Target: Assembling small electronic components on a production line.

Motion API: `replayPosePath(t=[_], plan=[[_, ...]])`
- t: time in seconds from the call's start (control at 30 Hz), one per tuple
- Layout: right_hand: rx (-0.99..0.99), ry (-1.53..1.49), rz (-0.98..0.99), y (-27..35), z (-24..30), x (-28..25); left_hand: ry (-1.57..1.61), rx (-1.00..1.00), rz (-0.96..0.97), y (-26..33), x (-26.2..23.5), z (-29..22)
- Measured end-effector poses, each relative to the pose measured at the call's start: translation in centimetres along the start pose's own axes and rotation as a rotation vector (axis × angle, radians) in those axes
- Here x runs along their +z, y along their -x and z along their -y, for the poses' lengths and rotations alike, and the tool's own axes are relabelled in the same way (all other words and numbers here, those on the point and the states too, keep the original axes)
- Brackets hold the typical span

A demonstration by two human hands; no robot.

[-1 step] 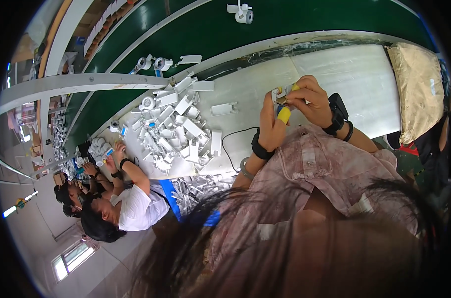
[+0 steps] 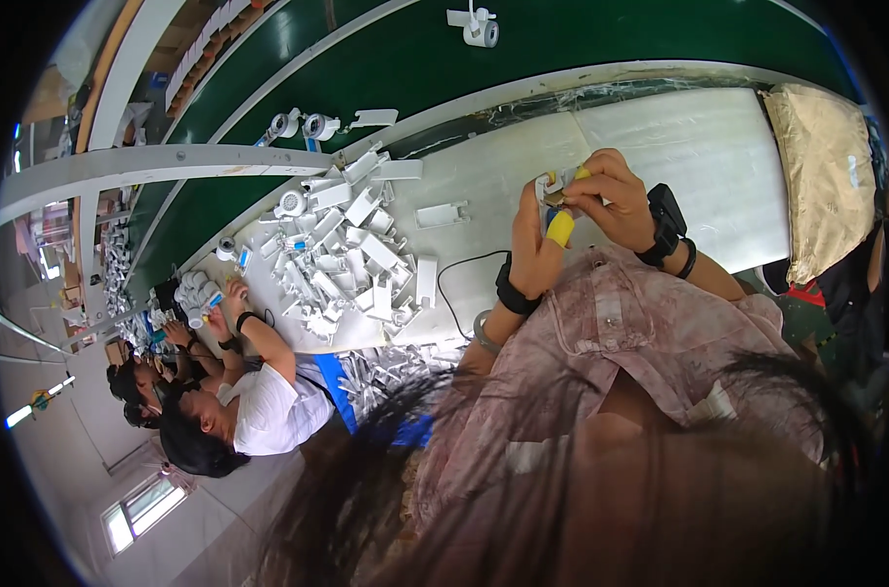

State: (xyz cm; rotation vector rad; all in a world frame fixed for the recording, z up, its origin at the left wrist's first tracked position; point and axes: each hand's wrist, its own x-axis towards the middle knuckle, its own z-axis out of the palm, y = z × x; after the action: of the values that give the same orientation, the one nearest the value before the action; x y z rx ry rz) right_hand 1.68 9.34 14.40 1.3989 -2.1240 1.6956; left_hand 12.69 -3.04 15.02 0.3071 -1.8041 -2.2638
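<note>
In front of me, over the table, my left hand (image 2: 534,245) is closed around a small white part (image 2: 541,185). Fingers of my right hand (image 2: 616,203) pinch together at a small brownish piece (image 2: 556,198) against that part. Its exact kind is too small to make out. Bright yellow coverings show on a left-hand digit and on a right fingertip. To the left of my hands, one white rectangular housing (image 2: 442,214) lies alone on the pale tabletop (image 2: 484,166).
A large heap of white housings (image 2: 366,249) fills the table's left side. A black cable (image 2: 443,284) runs near my left wrist. Brown paper sacking (image 2: 824,176) covers the right end. White lamp heads (image 2: 482,33) stand on the green belt (image 2: 601,34). A co-worker (image 2: 268,411) sits left.
</note>
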Motion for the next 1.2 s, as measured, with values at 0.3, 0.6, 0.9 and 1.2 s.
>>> replayPosePath(t=[0.3,0.6,0.9,1.2], plan=[[-0.030,0.032,0.031,0.1,0.0,-0.1,-0.079,0.021,-0.018,0.4,-0.1,0.9],[-0.035,0.068,0.035,-0.2,-0.2,0.5,-0.173,0.027,-0.093,-0.2,-0.2,0.7],[0.175,-0.009,0.085,-0.6,-4.2,3.1,-0.237,-0.011,-0.044,-3.2,-4.9,4.5],[0.675,-0.315,-0.175,-6.6,-21.1,0.4,-1.004,-0.071,-0.886,-18.3,-29.2,8.3]])
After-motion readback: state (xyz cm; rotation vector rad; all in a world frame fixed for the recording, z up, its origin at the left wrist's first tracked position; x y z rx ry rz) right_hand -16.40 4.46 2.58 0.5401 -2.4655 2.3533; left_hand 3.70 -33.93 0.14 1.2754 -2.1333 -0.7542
